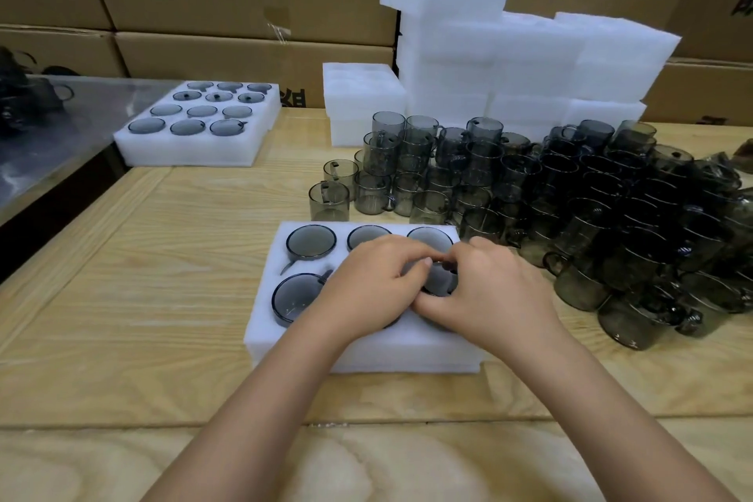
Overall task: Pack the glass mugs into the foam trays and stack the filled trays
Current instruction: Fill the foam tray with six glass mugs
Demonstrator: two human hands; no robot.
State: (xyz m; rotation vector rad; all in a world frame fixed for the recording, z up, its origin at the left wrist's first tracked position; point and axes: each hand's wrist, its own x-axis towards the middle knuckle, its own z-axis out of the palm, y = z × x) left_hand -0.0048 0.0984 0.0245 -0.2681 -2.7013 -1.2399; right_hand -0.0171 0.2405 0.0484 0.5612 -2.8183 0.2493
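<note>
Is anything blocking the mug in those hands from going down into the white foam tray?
Nothing visible does. The left hand and right hand have their grip on the mug, already at the near right slot of the foam tray; the neighbouring mugs sit in their own slots.

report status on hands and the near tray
Left hand and right hand both grip one mug at front right pocket of near tray. Back row filled. Loose mugs crowd the right side.

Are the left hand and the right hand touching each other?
Touching. Head view: left hand fingertips meet right hand with no gap, over a mug in the foam tray.
</note>
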